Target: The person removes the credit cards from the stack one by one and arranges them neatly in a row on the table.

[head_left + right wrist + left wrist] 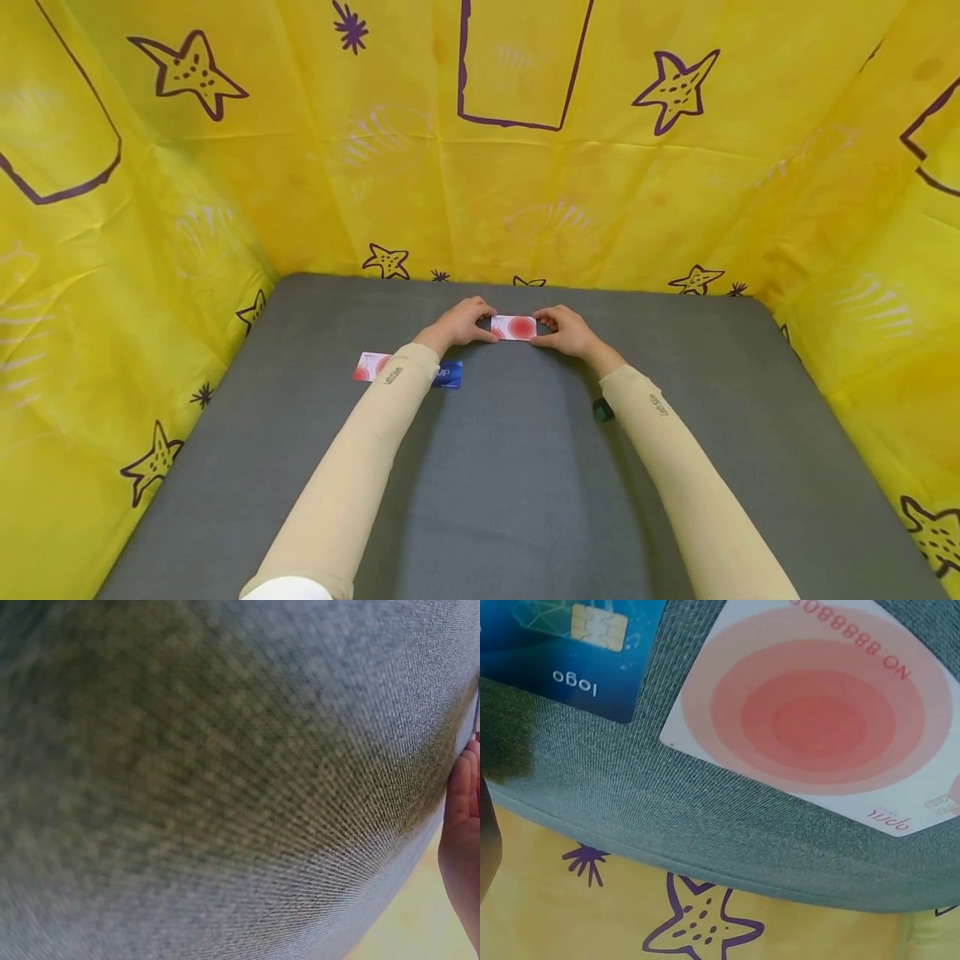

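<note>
A white card with red circles [514, 327] is between my two hands, toward the far side of the table. My left hand [459, 324] pinches its left end between thumb and fingers. At its right end, my right hand [567, 332] pinches it the same way. In the right wrist view only part of the right hand [463, 825] shows, at the right edge. Below my left forearm lie a second red-circle card [371, 365] and a blue card [449, 375], both partly covered by the sleeve in the head view.
The left wrist view shows the blue card [577, 664], with chip and "logo" print, beside the lying red-circle card [817, 712]. The grey table [517, 483] is bordered by yellow cloth [480, 192] with purple starfish drawings. A small dark object [602, 409] shows by the right sleeve.
</note>
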{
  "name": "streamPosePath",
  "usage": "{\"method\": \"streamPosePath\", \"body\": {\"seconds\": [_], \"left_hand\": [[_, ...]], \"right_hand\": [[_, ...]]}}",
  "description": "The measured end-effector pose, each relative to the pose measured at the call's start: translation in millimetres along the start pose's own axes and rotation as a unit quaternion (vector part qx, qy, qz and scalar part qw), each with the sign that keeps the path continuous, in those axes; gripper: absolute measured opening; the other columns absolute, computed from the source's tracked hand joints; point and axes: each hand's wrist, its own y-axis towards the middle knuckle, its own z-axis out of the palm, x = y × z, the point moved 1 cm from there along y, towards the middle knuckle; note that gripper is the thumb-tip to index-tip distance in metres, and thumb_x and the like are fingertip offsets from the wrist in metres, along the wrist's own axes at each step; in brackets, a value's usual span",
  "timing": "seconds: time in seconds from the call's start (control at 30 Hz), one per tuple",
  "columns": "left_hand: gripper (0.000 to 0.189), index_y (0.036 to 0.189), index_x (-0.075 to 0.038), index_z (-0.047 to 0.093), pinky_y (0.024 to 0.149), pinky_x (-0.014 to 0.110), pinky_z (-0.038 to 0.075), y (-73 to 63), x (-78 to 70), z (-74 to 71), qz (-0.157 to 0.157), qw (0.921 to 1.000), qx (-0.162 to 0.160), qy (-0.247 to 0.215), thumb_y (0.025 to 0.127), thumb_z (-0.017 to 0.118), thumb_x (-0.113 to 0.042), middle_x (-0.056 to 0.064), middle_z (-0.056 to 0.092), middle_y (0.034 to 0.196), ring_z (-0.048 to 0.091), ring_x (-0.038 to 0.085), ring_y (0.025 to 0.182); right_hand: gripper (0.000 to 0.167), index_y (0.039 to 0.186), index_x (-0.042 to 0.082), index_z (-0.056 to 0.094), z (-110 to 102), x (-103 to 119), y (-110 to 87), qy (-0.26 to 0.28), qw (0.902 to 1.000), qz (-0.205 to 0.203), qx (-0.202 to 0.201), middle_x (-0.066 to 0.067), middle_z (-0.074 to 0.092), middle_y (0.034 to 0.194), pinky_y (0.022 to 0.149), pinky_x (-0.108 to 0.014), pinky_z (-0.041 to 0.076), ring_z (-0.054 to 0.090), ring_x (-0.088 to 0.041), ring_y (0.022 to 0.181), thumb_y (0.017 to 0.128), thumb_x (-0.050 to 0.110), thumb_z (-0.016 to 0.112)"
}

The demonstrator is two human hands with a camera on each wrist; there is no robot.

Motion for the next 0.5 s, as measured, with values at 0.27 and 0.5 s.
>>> {"method": "streamPosePath", "body": {"seconds": [0.27,0.5], "left_hand": [[0.055,0.130,-0.007,0.061,0.103,0.036,0.038,-0.6,3.7,1.8,0.020,0.9995,-0.025,-0.007,0.085,0.076,-0.035,0.009,0.058,0.120,0.051,0.023,0.109],[0.056,0.131,-0.006,0.059,0.103,0.036,0.039,-3.5,3.9,4.3,0.023,0.9988,-0.037,-0.021,0.085,0.076,-0.033,0.010,0.060,0.118,0.053,0.023,0.108]], "right_hand": [[0.052,0.124,-0.001,0.061,0.5,2.0,-2.3,0.001,0.9997,-0.020,-0.014,-0.016,0.058,0.105,0.090,-0.041,0.044,0.053,-0.029,0.097,0.081,0.021,0.081],[0.051,0.123,-0.001,0.060,1.4,2.8,-4.5,0.004,0.9994,-0.030,-0.015,-0.015,0.058,0.106,0.091,-0.042,0.045,0.054,-0.029,0.097,0.082,0.021,0.080]]}}
